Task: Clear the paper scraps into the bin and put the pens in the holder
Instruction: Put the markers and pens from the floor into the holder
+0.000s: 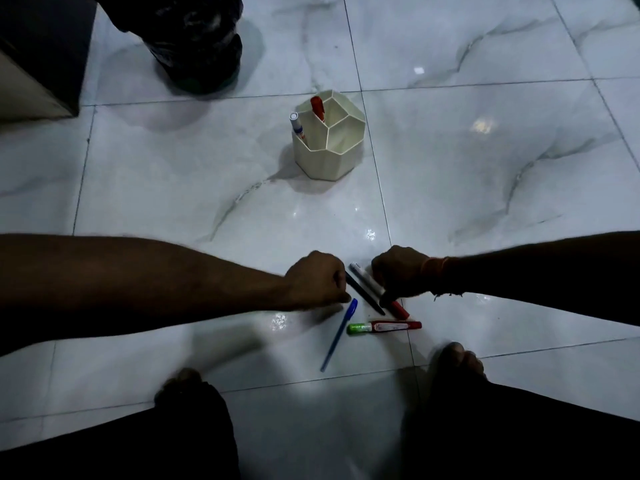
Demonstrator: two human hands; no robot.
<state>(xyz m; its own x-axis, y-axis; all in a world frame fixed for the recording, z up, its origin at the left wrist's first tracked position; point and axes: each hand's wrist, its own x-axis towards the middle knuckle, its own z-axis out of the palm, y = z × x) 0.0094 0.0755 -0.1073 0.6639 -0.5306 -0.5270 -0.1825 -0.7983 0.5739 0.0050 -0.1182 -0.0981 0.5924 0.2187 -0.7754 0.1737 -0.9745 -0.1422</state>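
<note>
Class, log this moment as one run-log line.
left hand: on black pen | right hand: on white marker | holder: two markers in | floor: blue pen, green-capped marker

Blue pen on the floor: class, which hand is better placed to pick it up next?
Probably the left hand. Its fingertips sit just above the blue pen cap, while the right hand is across the black pen, over the red-capped marker.

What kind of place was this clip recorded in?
Probably an indoor room at home or in an office, worked on at floor level: glossy marble-look floor tiles, a bin lined with a black bag, and a cream pen holder standing on the floor.
</note>
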